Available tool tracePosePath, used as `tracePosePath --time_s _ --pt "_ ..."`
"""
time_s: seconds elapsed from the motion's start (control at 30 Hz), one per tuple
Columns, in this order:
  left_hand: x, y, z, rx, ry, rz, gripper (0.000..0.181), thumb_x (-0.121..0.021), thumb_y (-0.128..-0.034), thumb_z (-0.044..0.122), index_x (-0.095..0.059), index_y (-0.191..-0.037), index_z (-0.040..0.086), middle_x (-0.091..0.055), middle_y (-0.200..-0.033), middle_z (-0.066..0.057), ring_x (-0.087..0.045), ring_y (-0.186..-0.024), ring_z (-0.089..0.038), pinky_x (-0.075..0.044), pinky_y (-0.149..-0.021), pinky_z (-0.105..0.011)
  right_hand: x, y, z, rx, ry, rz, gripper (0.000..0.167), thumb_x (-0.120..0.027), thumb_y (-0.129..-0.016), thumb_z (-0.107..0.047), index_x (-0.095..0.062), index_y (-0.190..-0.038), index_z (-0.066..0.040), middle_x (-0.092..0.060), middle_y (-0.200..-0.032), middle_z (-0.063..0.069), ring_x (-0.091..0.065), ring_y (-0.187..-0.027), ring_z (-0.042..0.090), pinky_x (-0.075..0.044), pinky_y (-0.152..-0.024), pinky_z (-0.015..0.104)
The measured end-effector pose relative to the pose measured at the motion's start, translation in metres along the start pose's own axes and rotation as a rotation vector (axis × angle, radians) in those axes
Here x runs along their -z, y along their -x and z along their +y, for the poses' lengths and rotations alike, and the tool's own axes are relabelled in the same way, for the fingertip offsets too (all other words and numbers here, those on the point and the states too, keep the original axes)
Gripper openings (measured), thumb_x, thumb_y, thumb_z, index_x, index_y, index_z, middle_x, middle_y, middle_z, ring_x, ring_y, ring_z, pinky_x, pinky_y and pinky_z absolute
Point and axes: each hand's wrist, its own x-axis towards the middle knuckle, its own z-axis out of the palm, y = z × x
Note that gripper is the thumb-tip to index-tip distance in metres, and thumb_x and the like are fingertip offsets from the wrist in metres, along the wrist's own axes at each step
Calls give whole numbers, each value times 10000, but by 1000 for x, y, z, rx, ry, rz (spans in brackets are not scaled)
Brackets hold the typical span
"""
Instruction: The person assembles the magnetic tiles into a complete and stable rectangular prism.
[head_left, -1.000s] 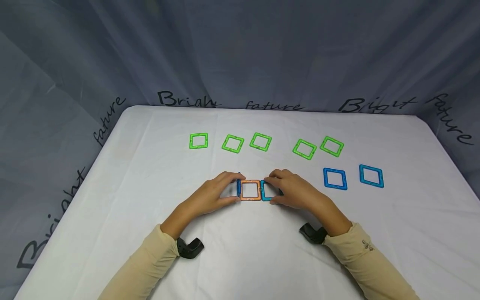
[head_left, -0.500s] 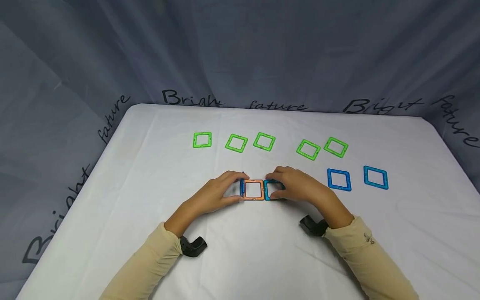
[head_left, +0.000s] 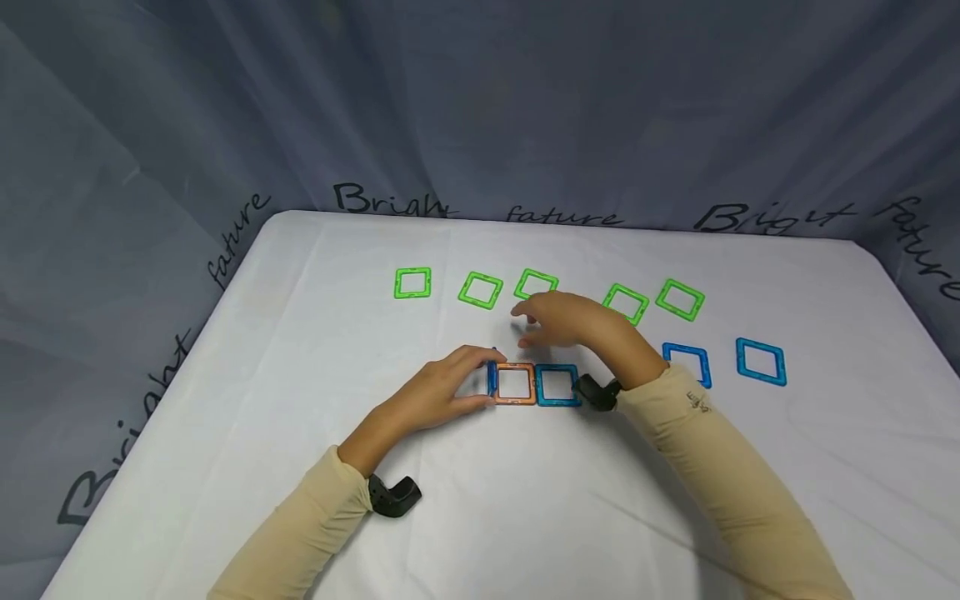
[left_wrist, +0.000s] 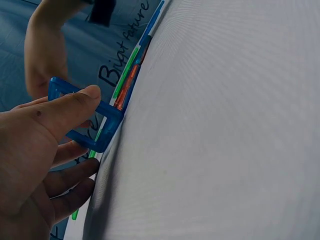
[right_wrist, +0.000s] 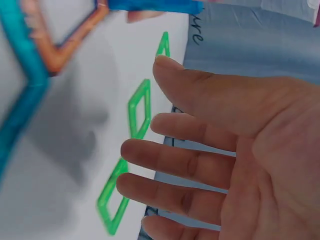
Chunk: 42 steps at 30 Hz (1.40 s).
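An orange square magnetic tile (head_left: pixel 516 402) lies flat on the white cloth. Joined to its right side is a flat blue magnetic tile (head_left: pixel 557 403). Another blue magnetic tile (left_wrist: pixel 112 122) stands upright along the orange tile's left edge. My left hand (head_left: pixel 437 393) pinches this upright tile, thumb on the near side and fingers on the far side. Above the cloth, beyond the flat tiles, my right hand (head_left: pixel 566 321) hovers with its fingers extended and nothing held. In the right wrist view its palm and spread fingers show close to green tiles (right_wrist: pixel 132 117).
A row of several green square tiles (head_left: pixel 412 296) lies across the back of the table (head_left: pixel 300 333); the right hand partly covers one. Two more blue tiles (head_left: pixel 761 378) lie at the right, one partly behind the right forearm. A grey curtain (head_left: pixel 480 108) hangs behind.
My right hand has let go of the flat blue tile and moved up and away toward the green tiles. The left hand keeps its hold on the upright tile. The head view has shifted slightly.
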Motion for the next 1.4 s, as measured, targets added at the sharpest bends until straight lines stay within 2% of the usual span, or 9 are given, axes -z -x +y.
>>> tracePosePath --time_s 0.13,0.23,0.37,0.53,0.87,1.1,1.2,1.4 --pt "1 -1 -1 11 8 -9 507 -646 -842 334 -402 -1285 295 -483 -1258 52 -529 -1128 -138 -448 -924 -335 17 -25 -13 19 33 -18 557 -611 -873 -312 -432 -1363 -119 -554 -1258 114 -469 -1211 267 -373 -994 469" --pt "0 -1 -1 13 9 -15 505 -641 -845 342 -398 -1286 299 -483 -1253 52 -526 -1125 -135 -447 -922 -333 25 -45 -21 34 55 -1 551 -609 -874 -319 -435 -1362 -132 -550 -1263 104 -468 -1215 258 -363 -1005 462" --pt "1 -1 -1 -4 9 -13 509 -643 -846 329 -401 -1291 277 -483 -1255 42 -511 -1142 -131 -440 -934 -329 30 -70 -31 54 75 35 557 -614 -869 -323 -434 -1364 -139 -517 -1303 98 -450 -1233 253 -347 -1022 458" --pt "-1 -1 -3 -18 5 -15 504 -642 -848 326 -409 -1290 259 -481 -1262 42 -493 -1170 -118 -437 -942 -316 30 -93 -40 60 109 44 595 -623 -858 -348 -409 -1382 -164 -406 -1396 101 -374 -1294 275 -326 -1038 468" --pt "0 -3 -4 -33 9 -15 487 -637 -852 318 -424 -1280 229 -478 -1264 33 -482 -1175 -105 -437 -941 -306 29 -123 -56 114 193 126 659 -622 -849 -384 -347 -1415 -187 -331 -1446 87 -339 -1307 306 -337 -1026 471" --pt "0 -3 -4 -29 -11 -13 493 -639 -850 325 -422 -1284 240 -486 -1252 33 -485 -1167 -92 -440 -931 -287 27 -141 -64 138 258 106 756 -605 -835 -470 -264 -1448 -187 -267 -1481 70 -283 -1338 301 -300 -1053 467" --pt "0 -3 -5 -34 -15 -16 493 -638 -852 318 -423 -1288 232 -487 -1252 30 -488 -1163 -97 -441 -928 -284 27 -147 -66 144 253 97 787 -598 -828 -499 -238 -1456 -190 -250 -1490 66 -267 -1348 297 -287 -1061 470" --pt "-1 -3 -5 -54 -15 1 488 -646 -849 304 -433 -1277 211 -493 -1239 44 -491 -1158 -87 -441 -923 -270 23 -153 -70 182 243 76 754 -618 -819 -486 -298 -1438 -197 -311 -1469 63 -296 -1338 288 -258 -1074 476"
